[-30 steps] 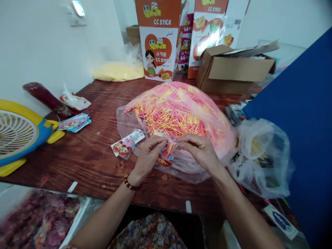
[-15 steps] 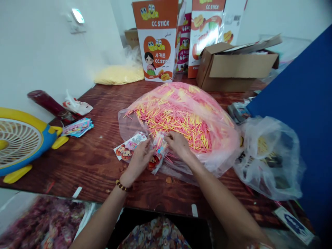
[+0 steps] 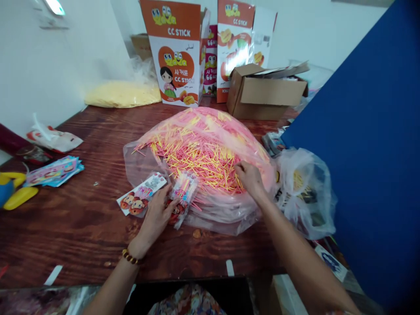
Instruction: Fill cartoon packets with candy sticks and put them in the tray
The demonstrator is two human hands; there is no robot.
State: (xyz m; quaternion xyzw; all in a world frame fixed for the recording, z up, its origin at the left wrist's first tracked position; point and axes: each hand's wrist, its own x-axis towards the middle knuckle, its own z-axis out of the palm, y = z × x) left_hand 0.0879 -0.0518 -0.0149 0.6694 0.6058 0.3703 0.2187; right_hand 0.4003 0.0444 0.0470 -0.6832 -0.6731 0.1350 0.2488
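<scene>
The wooden table (image 3: pixel 82 218) carries everything. A blue panel (image 3: pixel 361 153) stands along its 3 o'clock side and walls that edge off. At 12 o'clock from the person lies the big clear bag (image 3: pixel 197 144). It is slumped wide with its mouth open toward them, so the pink and yellow sticks (image 3: pixel 197 157) inside lie spread out and easy to reach. Behind it, around 11 and 12, the CC Stick cartons (image 3: pixel 177 52) stand upright against the wall. A brown box (image 3: pixel 265 92) sits at 1 with its flaps loose. A smaller crumpled bag (image 3: pixel 305 192) sags at 2, touching the big one.

The right hand (image 3: pixel 251 177) is down in the heap at about 1 o'clock, fingers curled into the sticks. I cannot tell whether it has any pinched. The left hand (image 3: pixel 155 216), at 11, grips a small printed packet (image 3: pixel 182 194) by its lower end, propped against the bag's near edge. The packet's open top tilts toward the pile, and a few sticks show inside. Just beside the left hand, a flat packet (image 3: pixel 141 199) lies face up. More packets (image 3: pixel 54 170) are fanned out at 9.
</scene>
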